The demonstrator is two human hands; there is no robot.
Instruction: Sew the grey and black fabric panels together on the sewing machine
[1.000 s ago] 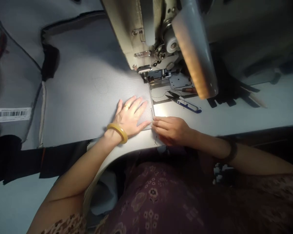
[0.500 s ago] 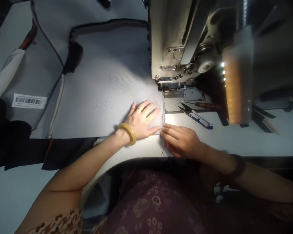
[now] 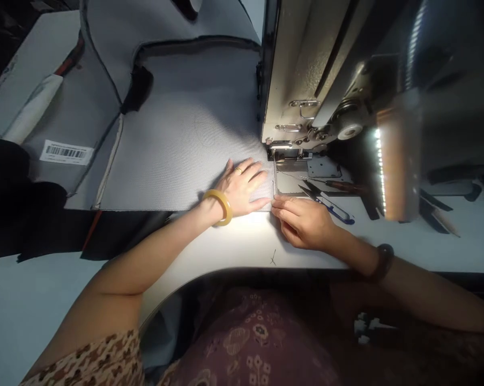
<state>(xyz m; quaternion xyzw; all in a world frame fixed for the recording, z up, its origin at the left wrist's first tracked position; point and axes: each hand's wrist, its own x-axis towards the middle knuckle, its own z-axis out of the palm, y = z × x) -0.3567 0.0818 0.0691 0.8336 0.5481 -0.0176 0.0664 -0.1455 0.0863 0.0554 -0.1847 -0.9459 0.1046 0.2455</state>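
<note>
Grey mesh-textured fabric panel [image 3: 185, 145] lies flat on our white sewing table [image 3: 314, 257], its right edge running up beneath the steel presser foot [image 3: 281, 154] of a cream-coloured industrial sewing machine [image 3: 302, 80]. Our left hand [image 3: 242, 187] rests palm down on the panel, fingers spread apart and gripping nothing, with a gold ring [image 3: 239, 170] on one finger and a yellow bangle [image 3: 229, 210] around the wrist. Our right hand [image 3: 304, 222] sits just beside it, fingers close together, their tips at the panel's edge near the needle plate; we cannot tell whether they pinch the cloth or only press it. Blue-handled steel thread snips [image 3: 332, 210] lie near that hand, below a brown-handled pointed tool [image 3: 344, 186]. A dark beaded bracelet [image 3: 384, 262] circles our right wrist. Up and to the left, a white barcode label [image 3: 66, 153] sits on a further grey piece, and a glowing LED lamp strip [image 3: 380, 171] hangs by the machine.
</note>
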